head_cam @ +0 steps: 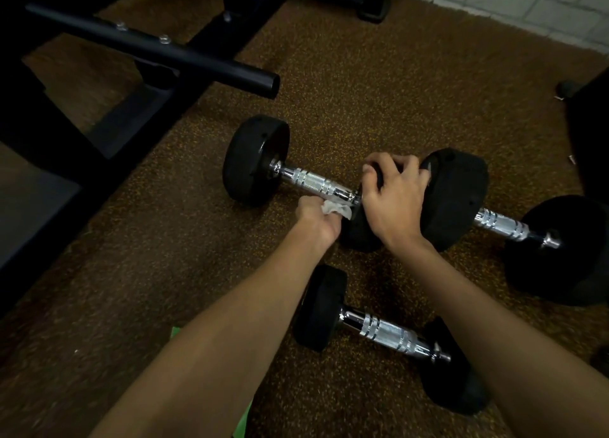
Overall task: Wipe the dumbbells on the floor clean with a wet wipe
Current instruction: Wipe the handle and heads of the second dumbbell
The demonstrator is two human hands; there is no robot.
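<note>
Three black dumbbells with chrome knurled handles lie on the speckled brown floor. On the middle dumbbell [316,182], my right hand [393,198] grips the top of its right head, which is mostly hidden under the hand. My left hand [318,218] is closed on a crumpled white wet wipe [336,208] pressed against the inner face of that head, by the end of the handle. A bigger dumbbell [504,223] lies to the right, its left head touching my right hand's fingers. A smaller dumbbell [385,333] lies nearest me, between my forearms.
A black bench frame with a round tube [158,50] stretches across the upper left. A green packet [245,418] peeks from under my left forearm. Black equipment [590,134] stands at the right edge, and a white brick wall [527,2] at the top right.
</note>
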